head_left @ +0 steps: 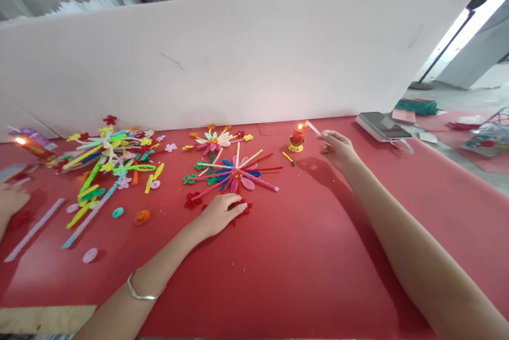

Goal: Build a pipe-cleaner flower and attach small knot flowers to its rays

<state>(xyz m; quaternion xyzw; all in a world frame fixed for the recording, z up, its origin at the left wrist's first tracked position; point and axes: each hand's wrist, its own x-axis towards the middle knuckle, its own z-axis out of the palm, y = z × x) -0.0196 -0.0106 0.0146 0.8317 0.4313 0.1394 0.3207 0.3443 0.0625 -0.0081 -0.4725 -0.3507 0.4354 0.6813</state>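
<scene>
My right hand [336,149] pinches a thin whitish glue stick [314,128], its tip at the flame of a lit red candle [298,134] in a gold holder. My left hand [222,215] rests low over the table, fingers closed on a red pipe-cleaner flower [243,211] that is partly hidden beneath them. Just beyond it lies a pipe-cleaner flower with long pink, white and red stems and blue petals [237,172]. A pink and white flower [213,141] with small yellow and orange blossoms lies behind that one.
Left of me, a heap of coloured pipe-cleaner flowers [105,149] spreads near another lit candle [35,150]. Another person's hand [14,202] is at the left edge. A yellow lighter-like stick [288,158] lies by my candle. A phone on a white block [384,127] lies right. A white board [238,59] stands behind.
</scene>
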